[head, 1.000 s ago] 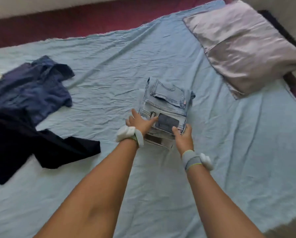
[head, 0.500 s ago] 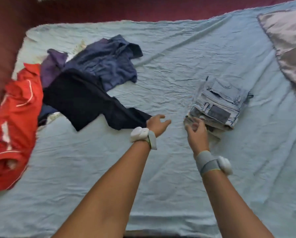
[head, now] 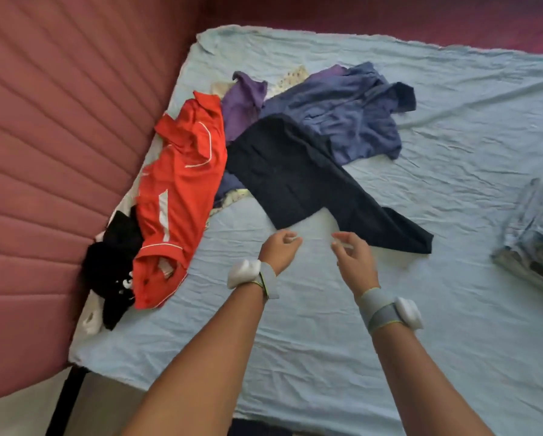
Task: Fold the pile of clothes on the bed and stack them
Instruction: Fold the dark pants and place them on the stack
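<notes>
Pale blue sheet is spread over the whole bed, pretty wrinkled, and the unfolded pile is bunched toward the far left corner by the pink padded headboard. On top of the pile a dark navy garment is laid out flat, with one long part stretched toward the right. Behind it a blue shirt is crumpled, and a purple piece is tucked in beside that. An orange-red shirt with white trim is draped along the left edge of the bed, and a black item is squashed against the headboard next to it. Something pale and patterned can be seen peeking out underneath, but what it is can't be made out.

Folded light denim jeans are parked at the far right edge of the view, well apart from the pile, partly cut off.

Both hands are held just above the sheet, right at the near edge of the navy garment. Left hand and right hand are seen with fingers loosely curled and nothing gripped in either. White-and-grey wristbands are worn on both wrists.
</notes>
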### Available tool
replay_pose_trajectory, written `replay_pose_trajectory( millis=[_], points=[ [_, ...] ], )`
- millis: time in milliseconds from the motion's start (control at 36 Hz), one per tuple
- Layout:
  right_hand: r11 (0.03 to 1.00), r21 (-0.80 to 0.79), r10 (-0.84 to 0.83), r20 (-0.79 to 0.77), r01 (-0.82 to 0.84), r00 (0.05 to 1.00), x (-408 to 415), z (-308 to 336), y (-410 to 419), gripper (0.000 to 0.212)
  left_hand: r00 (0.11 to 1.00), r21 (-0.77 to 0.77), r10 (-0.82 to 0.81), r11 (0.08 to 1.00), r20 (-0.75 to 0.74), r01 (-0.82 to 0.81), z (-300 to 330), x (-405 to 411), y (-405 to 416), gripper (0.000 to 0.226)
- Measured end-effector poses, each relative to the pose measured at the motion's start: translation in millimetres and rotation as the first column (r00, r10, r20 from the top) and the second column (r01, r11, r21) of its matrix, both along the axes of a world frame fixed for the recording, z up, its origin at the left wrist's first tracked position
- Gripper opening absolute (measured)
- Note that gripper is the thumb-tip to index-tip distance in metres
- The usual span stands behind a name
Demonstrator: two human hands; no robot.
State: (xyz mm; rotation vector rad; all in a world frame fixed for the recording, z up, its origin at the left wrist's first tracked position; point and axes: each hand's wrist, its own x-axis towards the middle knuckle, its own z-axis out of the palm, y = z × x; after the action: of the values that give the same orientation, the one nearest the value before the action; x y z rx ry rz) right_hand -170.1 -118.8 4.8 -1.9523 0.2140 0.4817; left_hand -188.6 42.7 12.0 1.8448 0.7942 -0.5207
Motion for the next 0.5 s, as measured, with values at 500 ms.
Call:
replay_pose_trajectory(
  millis=[500],
  points=[
    [0.070,-0.729,0.771,-0.394,-0.681,0.500,75.5,-120.5,112.9,0.030,0.998,0.014,0.021,1.000,-0.063,-0.020,-84.9,35.7,106.2,0.036]
  ],
)
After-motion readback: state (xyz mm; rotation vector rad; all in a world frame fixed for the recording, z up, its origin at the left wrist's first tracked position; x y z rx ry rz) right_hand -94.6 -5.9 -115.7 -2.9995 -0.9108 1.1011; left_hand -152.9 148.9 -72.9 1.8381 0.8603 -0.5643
